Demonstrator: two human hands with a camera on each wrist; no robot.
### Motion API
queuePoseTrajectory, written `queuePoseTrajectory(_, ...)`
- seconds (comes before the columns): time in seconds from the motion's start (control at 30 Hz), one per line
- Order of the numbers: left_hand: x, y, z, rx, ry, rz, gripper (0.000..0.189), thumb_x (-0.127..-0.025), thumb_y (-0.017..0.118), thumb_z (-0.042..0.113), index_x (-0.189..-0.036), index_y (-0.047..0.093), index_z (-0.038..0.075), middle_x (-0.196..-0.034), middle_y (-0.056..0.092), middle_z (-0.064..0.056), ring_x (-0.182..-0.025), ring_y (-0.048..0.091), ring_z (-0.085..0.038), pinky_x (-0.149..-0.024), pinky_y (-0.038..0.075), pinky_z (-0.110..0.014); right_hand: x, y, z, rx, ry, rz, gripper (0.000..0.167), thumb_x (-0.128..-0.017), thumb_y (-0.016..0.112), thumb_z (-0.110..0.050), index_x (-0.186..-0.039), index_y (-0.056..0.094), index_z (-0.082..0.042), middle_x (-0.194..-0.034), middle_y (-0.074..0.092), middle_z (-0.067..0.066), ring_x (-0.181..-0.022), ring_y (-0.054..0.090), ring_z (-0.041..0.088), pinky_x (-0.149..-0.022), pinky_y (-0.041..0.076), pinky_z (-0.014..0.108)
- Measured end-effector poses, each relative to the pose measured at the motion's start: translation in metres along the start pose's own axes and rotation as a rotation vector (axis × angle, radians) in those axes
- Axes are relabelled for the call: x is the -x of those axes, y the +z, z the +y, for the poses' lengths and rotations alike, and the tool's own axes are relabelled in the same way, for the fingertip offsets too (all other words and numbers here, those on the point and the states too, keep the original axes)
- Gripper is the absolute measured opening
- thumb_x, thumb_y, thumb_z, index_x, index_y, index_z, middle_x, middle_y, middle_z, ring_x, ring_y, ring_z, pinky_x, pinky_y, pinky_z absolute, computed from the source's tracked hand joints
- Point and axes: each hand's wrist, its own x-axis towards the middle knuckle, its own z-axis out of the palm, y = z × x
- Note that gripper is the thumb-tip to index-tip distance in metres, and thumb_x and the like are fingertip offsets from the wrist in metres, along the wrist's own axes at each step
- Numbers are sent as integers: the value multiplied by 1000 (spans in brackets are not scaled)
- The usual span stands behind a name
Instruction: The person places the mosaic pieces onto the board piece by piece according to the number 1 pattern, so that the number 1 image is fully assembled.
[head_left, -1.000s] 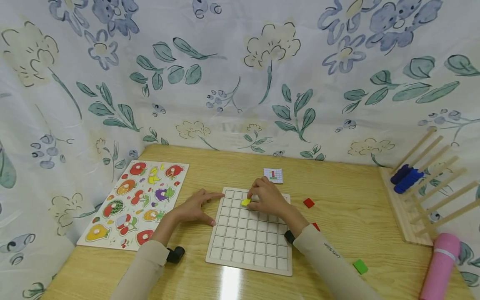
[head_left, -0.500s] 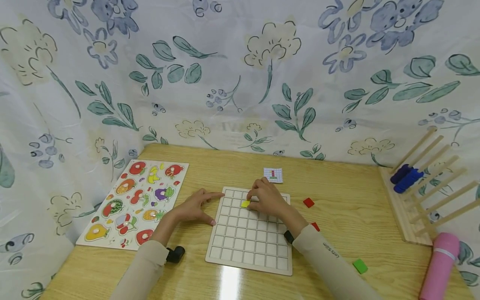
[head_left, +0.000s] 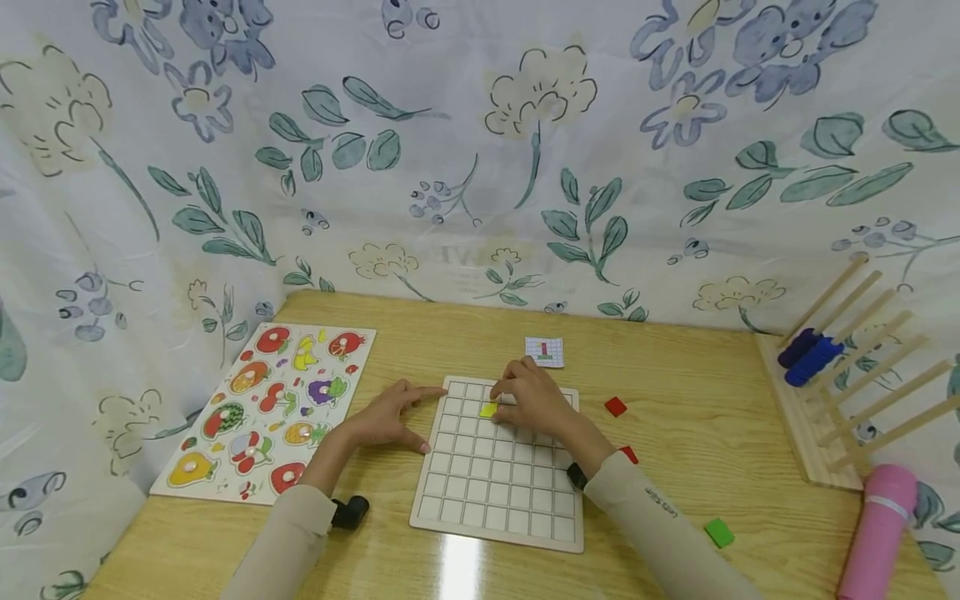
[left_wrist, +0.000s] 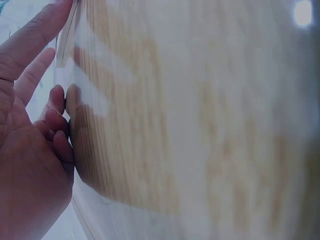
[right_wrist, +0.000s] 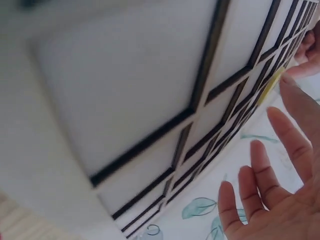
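Thumb and index finger of my right hand (head_left: 534,398) pinch a small yellow tile (head_left: 488,410), which lies in a cell near the top of the white gridded board (head_left: 497,493). In the right wrist view the tile (right_wrist: 270,86) shows as a thin yellow edge under the thumb tip, while the other fingers stay spread. My left hand (head_left: 386,417) rests at the board's left edge, index finger at the upper corner and thumb lower down, both stretched out. Its other fingers fold against the table in the left wrist view. A small card (head_left: 544,352) with a coloured grid pattern lies behind the board.
Two red tiles, a farther one (head_left: 616,407) and a nearer one (head_left: 628,454), and a green tile (head_left: 719,532) lie right of the board. A fruit puzzle (head_left: 333,412) is at left. A wooden peg rack (head_left: 813,450) with blue discs and a pink bottle (head_left: 877,533) stand at right.
The yellow tile, tilted in the right fingers a second ago, now lies flat in its cell. My left hand has kept its place on the board's edge.
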Motion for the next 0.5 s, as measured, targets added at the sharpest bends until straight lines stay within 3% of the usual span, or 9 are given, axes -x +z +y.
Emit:
queuePoseTrajectory(0.23,1,-1,1,-12,19,-3,91,-69,91,32,-148,48,20,-101,40,-8,-94,37,-22,-79,34,-37,10,-9,6,-129,24,22,29,-83,81,-28,-109,76,-15,-108,57,3,-102,46,22,-95,41,45)
queuePoseTrajectory(0.5,2,0,3,-10,7,-5,90,-69,91,31,-148,48,22,-102,43,-7,-97,39,-21,-81,36,-38,28,-25,27,-286,47,57,35,-83,81,-23,-115,75,-12,-111,56,8,-106,42,24,-88,40,43)
